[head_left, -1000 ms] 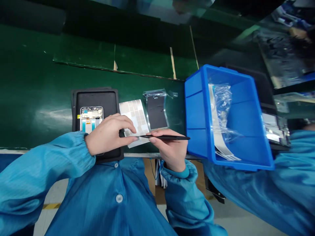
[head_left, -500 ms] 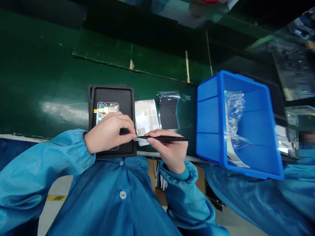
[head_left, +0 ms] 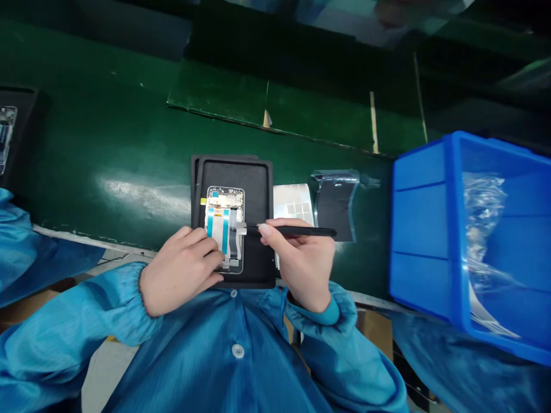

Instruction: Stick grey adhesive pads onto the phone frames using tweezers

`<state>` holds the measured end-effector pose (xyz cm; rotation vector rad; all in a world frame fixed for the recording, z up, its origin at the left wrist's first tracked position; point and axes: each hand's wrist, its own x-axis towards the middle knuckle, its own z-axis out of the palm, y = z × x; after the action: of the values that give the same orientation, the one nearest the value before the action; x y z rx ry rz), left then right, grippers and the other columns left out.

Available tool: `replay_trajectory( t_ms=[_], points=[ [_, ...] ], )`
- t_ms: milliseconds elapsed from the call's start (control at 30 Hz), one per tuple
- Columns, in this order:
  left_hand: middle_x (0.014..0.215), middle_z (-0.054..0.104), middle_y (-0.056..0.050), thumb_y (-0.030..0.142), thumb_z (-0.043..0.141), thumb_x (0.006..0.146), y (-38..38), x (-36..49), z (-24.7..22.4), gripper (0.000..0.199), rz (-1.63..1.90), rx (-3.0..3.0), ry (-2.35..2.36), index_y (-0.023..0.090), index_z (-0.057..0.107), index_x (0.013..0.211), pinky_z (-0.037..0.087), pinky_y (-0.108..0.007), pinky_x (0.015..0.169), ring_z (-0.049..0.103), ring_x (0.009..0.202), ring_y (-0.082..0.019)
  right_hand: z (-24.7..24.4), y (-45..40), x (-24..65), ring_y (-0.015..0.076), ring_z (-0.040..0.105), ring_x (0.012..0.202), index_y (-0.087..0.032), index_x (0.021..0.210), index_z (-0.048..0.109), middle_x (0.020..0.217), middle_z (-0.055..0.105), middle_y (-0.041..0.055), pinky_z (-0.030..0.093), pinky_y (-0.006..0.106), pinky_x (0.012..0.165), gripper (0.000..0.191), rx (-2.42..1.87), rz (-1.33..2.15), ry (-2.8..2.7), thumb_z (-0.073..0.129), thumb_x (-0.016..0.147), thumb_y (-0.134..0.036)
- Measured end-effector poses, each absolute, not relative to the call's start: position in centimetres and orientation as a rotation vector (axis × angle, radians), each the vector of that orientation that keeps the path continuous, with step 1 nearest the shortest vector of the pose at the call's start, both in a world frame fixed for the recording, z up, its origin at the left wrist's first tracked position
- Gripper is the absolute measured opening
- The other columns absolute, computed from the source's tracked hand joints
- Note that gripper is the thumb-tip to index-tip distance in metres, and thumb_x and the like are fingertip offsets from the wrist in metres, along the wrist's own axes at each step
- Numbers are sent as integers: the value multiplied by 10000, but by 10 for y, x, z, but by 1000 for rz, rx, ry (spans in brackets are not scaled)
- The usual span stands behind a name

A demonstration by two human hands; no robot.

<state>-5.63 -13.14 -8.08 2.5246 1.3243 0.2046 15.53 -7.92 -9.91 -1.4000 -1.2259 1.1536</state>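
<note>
An opened phone (head_left: 220, 234) lies in a black tray (head_left: 259, 265), its circuit board, blue strips and dark flex cable exposed. My left hand (head_left: 183, 268) rests over the phone's lower left side, fingers loosely spread and touching it, covering that corner. Between the thumb and fingers of my right hand (head_left: 305, 261) is a pair of black tweezers (head_left: 297, 230), pointing left. At their tip a small silvery sticker (head_left: 241, 228) sits over the phone's right edge; whether it touches the phone I cannot tell. A sheet of grey square stickers (head_left: 295, 201) lies right of the tray, partly behind my right hand.
A dark curved sheet in clear film (head_left: 336, 201) lies right of the stickers. Beyond it stands a blue bin (head_left: 422, 229) holding clear plastic and white strips. At far left is another tray (head_left: 23, 123) with a phone, near another person's sleeve (head_left: 17, 252).
My left hand has left the tweezers' tip and moved down to the phone's lower left. The tweezers have moved over the phone with the sticker at their tip. The view has shifted left.
</note>
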Motion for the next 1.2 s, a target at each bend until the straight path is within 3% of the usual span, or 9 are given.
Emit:
replay_trajectory(
  t_ms=[300, 467, 633, 1200],
  points=[
    [836, 669, -52, 290, 668, 893, -135, -39, -91, 130, 439, 2475, 1410, 166, 703, 908, 404, -381, 700, 561, 819, -229, -104, -59, 121, 206, 746, 671, -182, 798, 761, 757, 786, 44, 633, 300, 593, 176, -1499, 1175, -1342, 835, 747, -334],
    [951, 678, -73, 338, 593, 948, -130, -59, -97, 222, 597, 2360, 1579, 173, 683, 1066, 412, -381, 695, 549, 833, -225, -107, -55, 116, 205, 755, 683, -181, 798, 758, 767, 790, 43, 639, 300, 619, 159, -1489, 1214, -1354, 833, 748, -312],
    [903, 651, -80, 267, 567, 952, -120, -76, -110, 230, 766, 2284, 1828, 162, 660, 1134, 438, -370, 704, 562, 828, -220, -107, -55, 114, 205, 754, 674, -189, 791, 757, 758, 788, 38, 636, 300, 597, 143, -1500, 1216, -1376, 834, 747, -301],
    [861, 643, -67, 252, 617, 919, -113, -77, -122, 226, 859, 2349, 1845, 139, 679, 1105, 425, -354, 683, 548, 775, -214, -103, -54, 111, 198, 746, 679, -180, 794, 759, 768, 789, 41, 623, 295, 605, 153, -1544, 1203, -1397, 825, 757, -313]
  ],
)
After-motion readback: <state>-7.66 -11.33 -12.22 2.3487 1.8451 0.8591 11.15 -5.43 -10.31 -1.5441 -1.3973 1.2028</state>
